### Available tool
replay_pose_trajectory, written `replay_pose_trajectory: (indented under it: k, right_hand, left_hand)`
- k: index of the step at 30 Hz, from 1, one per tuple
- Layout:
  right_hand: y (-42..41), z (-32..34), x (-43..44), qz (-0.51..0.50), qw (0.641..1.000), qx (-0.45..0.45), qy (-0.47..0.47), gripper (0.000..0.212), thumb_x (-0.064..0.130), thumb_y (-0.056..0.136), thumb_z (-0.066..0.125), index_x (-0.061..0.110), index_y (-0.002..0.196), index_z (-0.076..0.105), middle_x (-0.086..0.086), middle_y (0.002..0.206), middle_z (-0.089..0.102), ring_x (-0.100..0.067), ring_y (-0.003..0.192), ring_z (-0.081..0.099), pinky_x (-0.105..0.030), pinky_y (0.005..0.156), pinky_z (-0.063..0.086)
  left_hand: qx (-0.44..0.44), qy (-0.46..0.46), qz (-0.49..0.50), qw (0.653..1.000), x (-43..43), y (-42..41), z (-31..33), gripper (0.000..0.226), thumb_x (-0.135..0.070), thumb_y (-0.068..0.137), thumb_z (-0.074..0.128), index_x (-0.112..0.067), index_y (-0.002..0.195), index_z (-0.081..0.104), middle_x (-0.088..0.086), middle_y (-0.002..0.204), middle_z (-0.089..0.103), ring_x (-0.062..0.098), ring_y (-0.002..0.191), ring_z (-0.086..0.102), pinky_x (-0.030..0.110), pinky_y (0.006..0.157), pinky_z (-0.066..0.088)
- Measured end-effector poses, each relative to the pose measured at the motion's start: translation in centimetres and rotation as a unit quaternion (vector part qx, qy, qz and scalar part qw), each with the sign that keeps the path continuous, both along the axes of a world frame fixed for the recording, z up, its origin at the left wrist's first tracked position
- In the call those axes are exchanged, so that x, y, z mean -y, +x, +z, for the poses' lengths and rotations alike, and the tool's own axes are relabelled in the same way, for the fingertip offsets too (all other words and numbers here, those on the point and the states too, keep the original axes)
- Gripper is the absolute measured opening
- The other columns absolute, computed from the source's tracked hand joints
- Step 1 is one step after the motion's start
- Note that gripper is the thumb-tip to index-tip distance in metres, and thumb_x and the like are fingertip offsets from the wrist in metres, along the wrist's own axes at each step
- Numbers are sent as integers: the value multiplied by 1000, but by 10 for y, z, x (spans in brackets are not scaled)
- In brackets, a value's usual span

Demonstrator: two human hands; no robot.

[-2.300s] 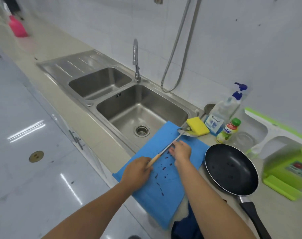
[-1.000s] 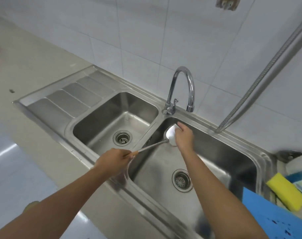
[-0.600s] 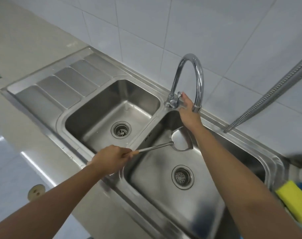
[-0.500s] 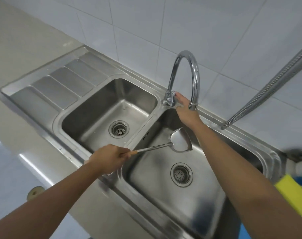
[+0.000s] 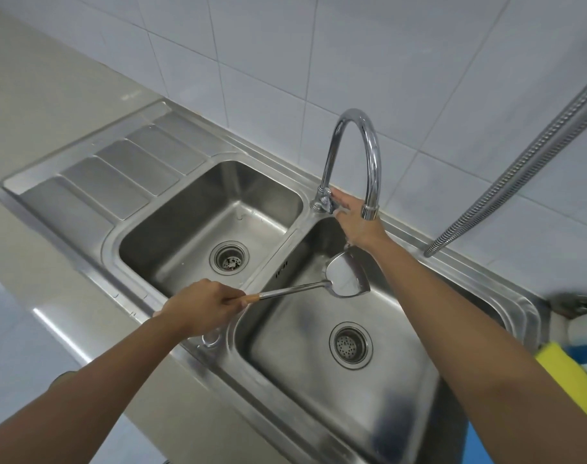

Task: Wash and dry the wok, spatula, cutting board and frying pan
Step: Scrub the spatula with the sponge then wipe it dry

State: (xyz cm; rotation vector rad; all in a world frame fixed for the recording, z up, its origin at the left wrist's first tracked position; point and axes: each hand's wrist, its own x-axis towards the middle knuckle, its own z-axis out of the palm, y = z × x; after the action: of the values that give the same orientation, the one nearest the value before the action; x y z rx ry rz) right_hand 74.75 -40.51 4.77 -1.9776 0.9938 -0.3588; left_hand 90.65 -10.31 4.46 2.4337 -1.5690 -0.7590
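Note:
My left hand [image 5: 203,308] grips the wooden end of the steel spatula [image 5: 344,277], holding its blade over the right basin of the double sink [image 5: 402,390], just below the faucet spout. My right hand [image 5: 355,219] reaches to the base of the chrome faucet [image 5: 369,152], fingers and thumb at its small lever. No water is visible running. The wok and frying pan are out of view. A sliver of the blue cutting board [image 5: 479,447] shows at the bottom right edge.
The left basin [image 5: 198,222] and the ribbed drainboard [image 5: 118,175] lie to the left. A yellow sponge [image 5: 568,376] sits at the right rim. A metal shower hose [image 5: 519,169] hangs along the tiled wall. Both drains have strainers.
The spatula went from the cutting board to the right basin. My right hand left the spatula blade and rose to the faucet lever. The view closed in on the sink.

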Motion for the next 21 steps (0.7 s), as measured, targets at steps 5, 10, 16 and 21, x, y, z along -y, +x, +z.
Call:
replay_pose_trajectory:
  k: [5, 10, 16, 21]
  right_hand:
    - [7, -4, 10, -9, 1000, 6, -29, 40, 44, 88, 58, 53, 126, 54, 21, 124, 62, -5, 112, 59, -23, 96, 44]
    - [13, -2, 15, -39, 997, 28, -58, 35, 54, 81, 64, 42, 113, 68, 18, 104, 72, -1, 98, 65, -23, 93, 47]
    - [18, 14, 16, -63, 988, 0, -140, 24, 45, 91, 59, 28, 97, 75, 14, 87, 70, -2, 78, 61, -10, 61, 34]
    - [17, 19, 20, -163, 976, -4, -146, 30, 41, 87, 59, 15, 85, 75, -5, 84, 74, -24, 79, 67, -30, 72, 52]
  left_hand:
    - [3, -1, -1, 1000, 0, 1, 1, 31, -54, 94, 46, -31, 77, 60, -4, 59, 57, 12, 58, 50, 33, 61, 46]
    - [13, 0, 2, 1000, 0, 3, -1, 31, -55, 94, 46, -32, 76, 56, -5, 58, 56, 11, 57, 49, 34, 61, 47]
    - [31, 3, 7, 999, 0, 0, 0, 34, -57, 94, 45, -33, 73, 54, -5, 57, 55, 11, 54, 47, 32, 61, 47]
    - [35, 13, -2, 999, 4, -3, 0, 32, -57, 95, 42, -34, 82, 60, -6, 59, 57, 9, 59, 53, 31, 60, 46]
